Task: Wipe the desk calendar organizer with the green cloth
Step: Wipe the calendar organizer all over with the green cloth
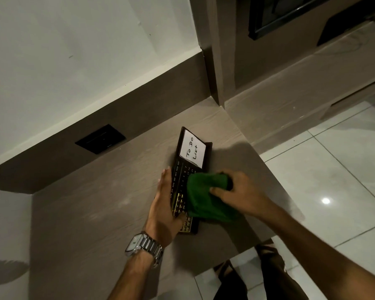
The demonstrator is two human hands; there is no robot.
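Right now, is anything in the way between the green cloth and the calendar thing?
No, nothing visible. The right hand presses the green cloth straight onto the desk calendar organizer, while the left hand steadies its side.

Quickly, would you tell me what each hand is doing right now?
Left hand: open, flat against the organizer.
Right hand: closed on the green cloth.

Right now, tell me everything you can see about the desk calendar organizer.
The desk calendar organizer is a long, black, flat-looking piece lying on the wood-grain desk, near the desk's right edge. Its far end holds a white card handwritten "To Do List". Month abbreviations run along its left edge beside rows of date numbers; the near end shows yellowish markings. The left hand steadies its left side, while the right hand presses the bunched green cloth onto its middle, hiding that part.
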